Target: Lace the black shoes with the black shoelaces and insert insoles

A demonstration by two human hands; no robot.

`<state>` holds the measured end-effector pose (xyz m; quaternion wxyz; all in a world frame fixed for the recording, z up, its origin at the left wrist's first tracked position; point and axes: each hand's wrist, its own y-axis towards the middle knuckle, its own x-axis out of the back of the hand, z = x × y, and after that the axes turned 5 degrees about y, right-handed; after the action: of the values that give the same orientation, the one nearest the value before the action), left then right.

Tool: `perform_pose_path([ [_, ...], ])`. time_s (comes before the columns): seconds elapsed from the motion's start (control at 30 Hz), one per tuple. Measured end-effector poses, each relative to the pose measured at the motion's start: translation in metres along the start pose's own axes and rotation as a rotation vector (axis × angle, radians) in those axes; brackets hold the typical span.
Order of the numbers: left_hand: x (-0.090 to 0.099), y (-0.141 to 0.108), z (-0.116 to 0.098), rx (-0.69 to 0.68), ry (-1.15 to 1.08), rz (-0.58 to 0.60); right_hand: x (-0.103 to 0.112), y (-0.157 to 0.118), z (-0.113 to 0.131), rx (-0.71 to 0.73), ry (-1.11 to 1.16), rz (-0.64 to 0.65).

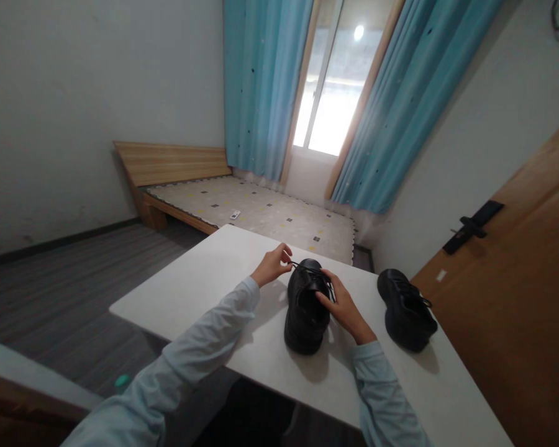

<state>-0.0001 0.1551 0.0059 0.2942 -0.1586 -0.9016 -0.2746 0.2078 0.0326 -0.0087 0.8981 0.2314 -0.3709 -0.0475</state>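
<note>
A black lace-up shoe [302, 313] stands on the white table [205, 279], its toe pointing away from me and its opening towards me. On its left side my left hand [274, 264] pinches a black shoelace [299, 266], which is drawn out taut from the shoe. My right hand [342, 303] grips the shoe's right side, thumb at the opening and fingers by the laces. Whether those fingers also hold a lace end is hidden. The other black shoe [405, 310] rests apart, near the table's right edge, with its laces on top.
Beyond the table is a bed [270, 208] with a patterned mattress, a small white remote-like object [235, 215] on it. A wooden door [507, 279] with a black handle is close to the table's right edge. Blue curtains [265, 87] hang at the window.
</note>
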Motion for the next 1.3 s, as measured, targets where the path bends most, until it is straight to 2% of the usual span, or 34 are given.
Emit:
perform_pose_path([
  [0.2,0.002,0.001,-0.002,-0.008,-0.054,-0.075,0.001,0.0,0.001,0.009,-0.003,-0.003],
  [0.3,-0.001,0.003,-0.002,0.048,-0.278,-0.077,0.001,0.0,0.0,0.011,0.0,-0.006],
  [0.47,-0.003,0.002,-0.007,0.146,-0.843,0.043,0.0,-0.001,-0.003,0.013,0.007,-0.004],
  [0.6,0.0,0.0,-0.012,0.186,-0.961,0.075,0.0,-0.002,-0.004,0.018,0.024,-0.005],
  [0.73,0.003,-0.001,-0.012,0.182,-0.917,0.084,0.0,-0.002,-0.003,0.01,0.027,-0.006],
  [0.9,0.005,0.002,-0.005,0.099,-0.643,0.099,0.0,-0.002,-0.003,0.005,0.032,-0.001],
  [1.1,0.006,0.003,0.0,-0.085,-0.278,0.214,0.0,-0.002,-0.006,0.013,0.043,-0.001],
  [1.3,0.008,0.0,-0.003,-0.085,-0.094,0.336,-0.001,-0.002,-0.006,0.005,0.038,-0.008],
])
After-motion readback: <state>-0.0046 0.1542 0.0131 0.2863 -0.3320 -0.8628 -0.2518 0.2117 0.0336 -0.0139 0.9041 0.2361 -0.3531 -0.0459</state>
